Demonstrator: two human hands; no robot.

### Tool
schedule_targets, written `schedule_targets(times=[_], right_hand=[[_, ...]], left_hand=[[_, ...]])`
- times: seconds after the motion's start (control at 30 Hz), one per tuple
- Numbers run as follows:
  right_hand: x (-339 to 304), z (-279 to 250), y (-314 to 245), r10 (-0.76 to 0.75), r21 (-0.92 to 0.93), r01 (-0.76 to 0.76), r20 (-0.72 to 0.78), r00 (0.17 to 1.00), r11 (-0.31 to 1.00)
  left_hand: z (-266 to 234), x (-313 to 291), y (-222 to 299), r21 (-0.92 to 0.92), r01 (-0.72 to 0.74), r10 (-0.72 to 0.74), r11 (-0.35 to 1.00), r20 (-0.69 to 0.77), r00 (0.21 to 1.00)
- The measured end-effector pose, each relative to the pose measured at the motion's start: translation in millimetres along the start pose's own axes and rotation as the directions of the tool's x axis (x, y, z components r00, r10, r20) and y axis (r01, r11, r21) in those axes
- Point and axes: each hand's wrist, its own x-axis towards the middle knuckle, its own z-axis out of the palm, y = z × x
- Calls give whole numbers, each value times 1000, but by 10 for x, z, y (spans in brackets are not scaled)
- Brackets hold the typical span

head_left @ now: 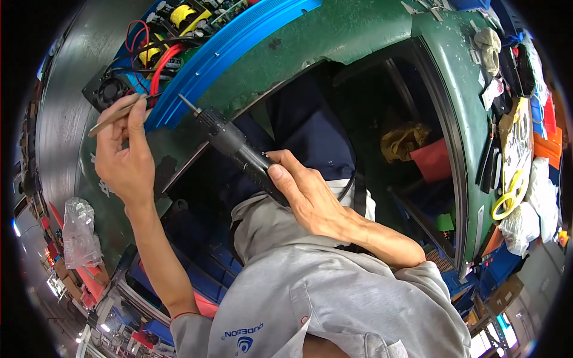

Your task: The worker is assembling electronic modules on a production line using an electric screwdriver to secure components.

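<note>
My left hand (126, 164) pinches a pair of metal tweezers (106, 123), whose tip reaches the near end of a blue metal housing (239, 46). Whether the tips grip anything is too small to tell. Wrapped round a black electric screwdriver (230, 142) is my right hand (310, 200), below and right of the housing. The screwdriver's bit points up and left at the housing's side wall, close to it; contact cannot be made out. A small black fan (112, 89) sits at the housing's end, beside thick red wires (164, 64) and yellow-wrapped coils (182, 17).
The housing lies on a green work mat (352, 30) with torn edges. A metal conveyor surface (65, 119) runs along the left. Yellow tape rolls (510, 197), a glove (488, 48) and plastic bags crowd the right side. A clear plastic bag (82, 232) lies lower left.
</note>
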Motion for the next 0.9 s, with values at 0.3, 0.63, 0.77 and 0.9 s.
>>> schedule_targets(times=[0.3,0.63,0.77,0.9], right_hand=[[38,29,104,133,542,-305,333,933,783],[-51,-50,-216,245,269,-315,264,933,910],[-13,-155,-325,348,367,-487,384,855,793],[-33,-226,-242,371,508,-632,526,765,585]], left_hand=[[-63,75,31,62,-217,215,974,26,976],[-176,82,33,56,-207,202,977,88,975],[-211,113,35,-8,-113,113,994,117,987],[-225,111,-8,-51,-80,86,995,134,987]])
